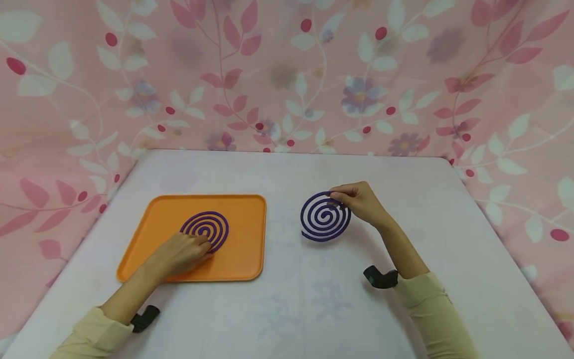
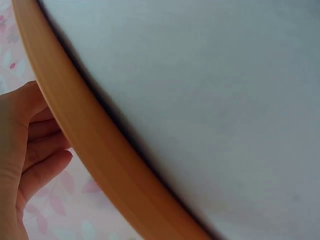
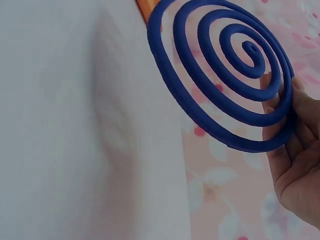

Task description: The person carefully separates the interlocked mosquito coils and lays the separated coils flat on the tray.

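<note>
Two dark blue-purple mosquito coils are in the head view. One mosquito coil [image 1: 216,219] is at the orange tray [image 1: 244,249], its near left part covered by my left hand [image 1: 184,253]. The fingers of that hand bend over the coil's near edge and pinch it; the exact contact is hidden. In the left wrist view the tray's rim [image 2: 95,135] hides part of the left hand [image 2: 37,145]. My right hand [image 1: 360,203] grips the far right edge of the other mosquito coil [image 1: 324,234] between thumb and fingers. This coil [image 3: 220,107] is held tilted above the table.
A white cloth covers the table [image 1: 291,309], with the tray on its left half. Behind and on both sides hangs a pink floral cloth [image 1: 278,75]. A small black device [image 1: 380,277] sits at each wrist.
</note>
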Motion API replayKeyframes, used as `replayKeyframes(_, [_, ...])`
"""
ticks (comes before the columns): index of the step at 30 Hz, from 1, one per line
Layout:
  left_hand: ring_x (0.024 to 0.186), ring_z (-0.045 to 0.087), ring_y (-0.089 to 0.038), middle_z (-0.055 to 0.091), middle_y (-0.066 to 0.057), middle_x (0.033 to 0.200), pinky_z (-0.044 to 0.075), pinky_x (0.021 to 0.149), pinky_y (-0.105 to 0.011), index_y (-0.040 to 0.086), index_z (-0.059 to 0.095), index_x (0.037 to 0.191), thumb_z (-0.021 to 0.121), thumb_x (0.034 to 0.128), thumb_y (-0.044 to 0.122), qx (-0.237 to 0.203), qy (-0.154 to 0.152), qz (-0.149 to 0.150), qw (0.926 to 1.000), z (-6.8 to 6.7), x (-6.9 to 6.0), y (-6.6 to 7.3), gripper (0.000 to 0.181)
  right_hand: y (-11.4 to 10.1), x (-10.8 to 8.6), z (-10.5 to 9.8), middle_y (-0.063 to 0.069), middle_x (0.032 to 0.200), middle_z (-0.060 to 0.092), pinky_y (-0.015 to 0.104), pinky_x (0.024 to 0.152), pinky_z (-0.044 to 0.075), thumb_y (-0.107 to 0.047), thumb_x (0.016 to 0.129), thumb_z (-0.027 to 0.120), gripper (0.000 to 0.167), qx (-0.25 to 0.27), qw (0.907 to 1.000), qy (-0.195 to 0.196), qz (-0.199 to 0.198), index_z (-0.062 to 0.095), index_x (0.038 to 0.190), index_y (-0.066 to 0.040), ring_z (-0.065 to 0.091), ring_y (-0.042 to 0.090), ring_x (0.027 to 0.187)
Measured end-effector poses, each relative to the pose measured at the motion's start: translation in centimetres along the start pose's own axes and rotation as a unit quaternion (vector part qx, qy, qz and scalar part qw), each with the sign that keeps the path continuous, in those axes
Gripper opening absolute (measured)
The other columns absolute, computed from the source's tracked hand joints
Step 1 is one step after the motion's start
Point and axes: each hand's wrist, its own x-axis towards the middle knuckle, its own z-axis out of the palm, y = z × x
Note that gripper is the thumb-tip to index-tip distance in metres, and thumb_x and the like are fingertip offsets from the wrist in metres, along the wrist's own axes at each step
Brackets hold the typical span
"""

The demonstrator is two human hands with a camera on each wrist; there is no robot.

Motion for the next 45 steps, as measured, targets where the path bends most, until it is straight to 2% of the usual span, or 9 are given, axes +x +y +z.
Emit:
replayKeyframes(11, [0.045, 0.046, -0.013, 0.048, 0.001, 0.060, 0.034, 0.039, -0.029, 0.013, 0.049, 0.061, 0.077, 0.0645, 0.024, -0.007, -0.012, -0.043, 0.9990, -0.4, -1.8, -0.3, 0.031, -2.2, 3.5, 5.2, 0.025, 0.098, 0.066, 0.019, 0.072, 0.053, -0.012, 0.090, 0.058, 0.025, 0.090, 0.9940, 0.029, 0.055, 0.066, 0.106, 0.006, 0.065, 0.004, 0.074])
replayKeyframes(16, [0.045, 0.045, -0.013, 0.047, 0.002, 0.061, 0.034, 0.039, -0.029, 0.014, 0.049, 0.061, 0.078, 0.0642, 0.023, -0.011, -0.016, -0.056, 0.9982, -0.7, -2.5, -0.4, 0.030, -2.9, 5.2, 8.0, 0.020, 0.103, 0.067, 0.019, 0.072, 0.053, -0.015, 0.089, 0.059, 0.026, 0.112, 0.9875, 0.039, 0.103, 0.066, 0.107, 0.003, 0.064, 0.004, 0.075])
replayKeyframes(20, [0.045, 0.044, -0.012, 0.047, 0.002, 0.061, 0.034, 0.038, -0.028, 0.014, 0.049, 0.061, 0.078, 0.0635, 0.023, -0.011, -0.019, -0.068, 0.9974, -1.0, -3.0, -0.3, 0.031, -3.3, 6.4, 10.5, 0.018, 0.101, 0.068, 0.019, 0.069, 0.053, -0.017, 0.089, 0.060, 0.025, 0.125, 0.9835, 0.028, 0.128, 0.068, 0.105, 0.000, 0.063, 0.005, 0.073])
replayKeyframes(26, [0.045, 0.043, -0.012, 0.047, 0.003, 0.061, 0.034, 0.039, -0.028, 0.014, 0.051, 0.061, 0.079, 0.0638, 0.023, -0.019, -0.026, -0.085, 0.9958, -1.2, -3.6, 0.0, 0.029, -3.6, 7.5, 14.2, 0.016, 0.097, 0.069, 0.020, 0.068, 0.053, -0.016, 0.089, 0.060, 0.023, 0.138, 0.9814, -0.012, 0.133, 0.069, 0.102, 0.001, 0.063, 0.006, 0.071])
replayKeyframes(34, [0.043, 0.042, -0.012, 0.047, 0.003, 0.060, 0.034, 0.038, -0.029, 0.013, 0.055, 0.062, 0.079, 0.0651, 0.024, -0.037, -0.025, -0.065, 0.9969, -0.4, -1.3, -1.3, 0.027, -2.9, 7.4, 16.0, 0.015, 0.098, 0.070, 0.021, 0.073, 0.053, -0.017, 0.087, 0.063, 0.023, 0.097, 0.9816, -0.004, 0.165, 0.070, 0.101, 0.000, 0.067, 0.014, 0.083])
replayKeyframes(38, [0.042, 0.036, -0.010, 0.043, 0.005, 0.058, 0.030, 0.039, -0.027, 0.016, 0.051, 0.059, 0.076, 0.0702, 0.029, -0.056, -0.046, -0.080, 0.9941, 0.0, 0.5, -1.8, 0.031, -1.9, 7.1, 15.9, 0.013, 0.097, 0.070, 0.019, 0.074, 0.052, -0.019, 0.086, 0.064, 0.022, 0.072, 0.9788, 0.015, 0.191, 0.071, 0.099, -0.002, 0.066, 0.014, 0.085])
replayKeyframes(41, [0.044, 0.034, -0.008, 0.041, 0.007, 0.056, 0.028, 0.041, -0.026, 0.018, 0.048, 0.057, 0.072, 0.0753, 0.028, -0.081, -0.054, -0.109, 0.9892, 0.3, 2.7, -2.1, 0.032, -1.1, 6.8, 15.5, 0.011, 0.097, 0.070, 0.020, 0.076, 0.051, -0.020, 0.086, 0.064, 0.022, 0.058, 0.9768, 0.032, 0.204, 0.071, 0.099, -0.003, 0.066, 0.016, 0.088])
replayKeyframes(43, [0.047, 0.042, -0.009, 0.048, 0.006, 0.058, 0.034, 0.043, -0.028, 0.015, 0.055, 0.061, 0.070, 0.0783, 0.024, -0.115, -0.059, -0.132, 0.9828, 0.6, 4.7, -2.2, 0.024, -0.7, 6.5, 15.1, 0.011, 0.098, 0.070, 0.022, 0.079, 0.051, -0.020, 0.087, 0.063, 0.022, 0.037, 0.9776, 0.043, 0.203, 0.071, 0.099, -0.004, 0.066, 0.017, 0.091])
replayKeyframes(45, [0.053, 0.050, -0.011, 0.056, 0.004, 0.062, 0.040, 0.047, -0.030, 0.011, 0.062, 0.069, 0.066, 0.0815, 0.021, -0.157, -0.069, -0.155, 0.9728, 1.2, 6.7, -2.5, 0.016, -0.3, 6.2, 14.9, 0.010, 0.099, 0.070, 0.024, 0.082, 0.050, -0.020, 0.088, 0.062, 0.022, 0.015, 0.9783, 0.050, 0.201, 0.071, 0.100, -0.004, 0.065, 0.019, 0.093])
